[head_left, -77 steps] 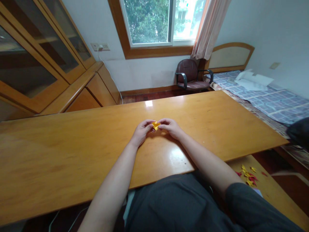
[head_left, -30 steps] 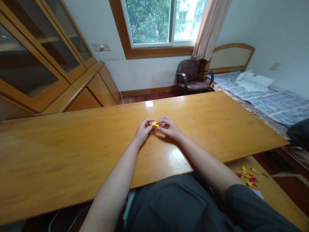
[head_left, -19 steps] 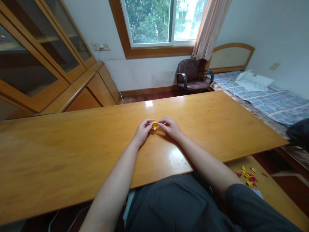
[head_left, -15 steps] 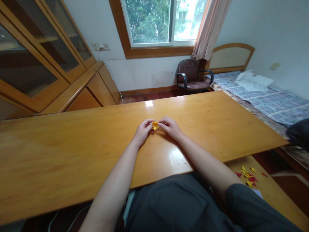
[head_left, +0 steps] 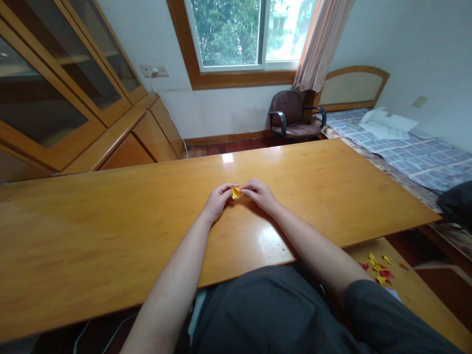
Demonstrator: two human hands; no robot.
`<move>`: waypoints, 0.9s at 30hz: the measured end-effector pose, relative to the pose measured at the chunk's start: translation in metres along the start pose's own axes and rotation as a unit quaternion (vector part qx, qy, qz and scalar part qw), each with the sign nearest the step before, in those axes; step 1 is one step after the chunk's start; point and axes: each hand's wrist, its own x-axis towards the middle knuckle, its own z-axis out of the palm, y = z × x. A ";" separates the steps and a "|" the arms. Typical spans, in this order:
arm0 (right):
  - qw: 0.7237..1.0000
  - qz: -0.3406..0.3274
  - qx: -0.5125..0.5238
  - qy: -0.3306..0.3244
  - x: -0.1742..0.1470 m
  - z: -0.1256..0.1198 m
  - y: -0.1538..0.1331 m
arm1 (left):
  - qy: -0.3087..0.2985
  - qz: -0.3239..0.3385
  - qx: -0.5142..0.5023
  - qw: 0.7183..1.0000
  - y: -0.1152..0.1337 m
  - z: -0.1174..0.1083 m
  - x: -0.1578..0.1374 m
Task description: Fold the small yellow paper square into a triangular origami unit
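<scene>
A small piece of folded yellow paper is held between my two hands, just above the wooden table. My left hand pinches its left side between thumb and fingers. On the opposite side, the thumb and fingertips of my right hand grip the paper's right edge. Fingers cover parts of the paper, so its full shape is hidden.
Several folded yellow and red paper pieces lie on a lower wooden surface at the right. Beyond the table stand a brown armchair and a bed. A glass-fronted cabinet is at the left.
The yellow paper has tilted slightly and shows a different outline between my fingers. Both hands have stayed nearly in place, with only small finger shifts.
</scene>
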 end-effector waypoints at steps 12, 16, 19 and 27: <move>0.998 -0.028 -0.048 0.005 -0.001 0.001 0.003 | 0.033 0.019 -0.072 0.997 0.005 0.009 -0.002; 0.997 -0.037 -0.064 0.007 -0.002 0.001 0.003 | 0.022 0.032 -0.059 0.998 0.004 0.010 -0.002; 0.996 -0.043 -0.082 0.010 -0.003 0.001 0.002 | 0.010 0.033 -0.049 0.998 0.006 0.011 -0.003; 0.993 -0.046 -0.105 0.027 -0.002 0.000 0.001 | -0.006 0.040 -0.028 0.999 0.009 0.010 -0.008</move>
